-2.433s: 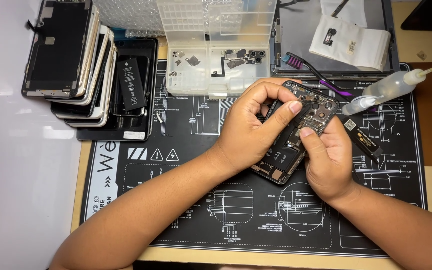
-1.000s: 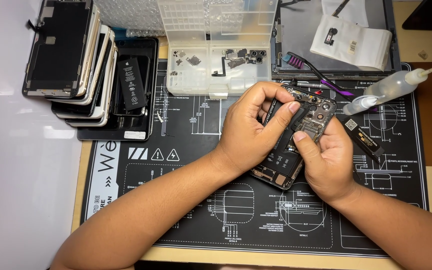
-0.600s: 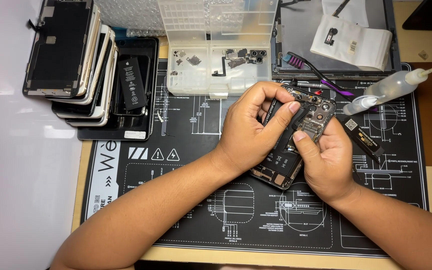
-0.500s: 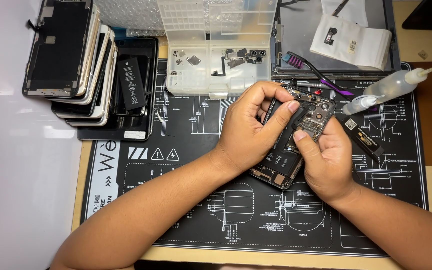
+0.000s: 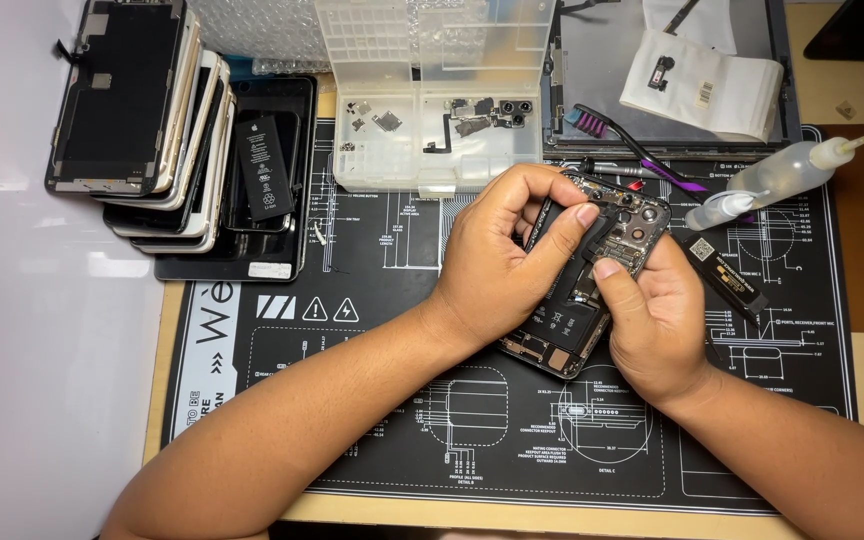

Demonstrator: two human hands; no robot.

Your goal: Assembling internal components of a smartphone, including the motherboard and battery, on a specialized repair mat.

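Opened phone, centre frame: gripped by left hand, fingers curled; right hand pinching its edge.

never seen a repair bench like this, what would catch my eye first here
Most striking is the opened phone at the middle of the black work mat, its dark innards bared, gripped by the left hand and the right hand. At the upper left, a stack of phone screens leans in a row. Just above the hands sits a clear parts box with small components in it.
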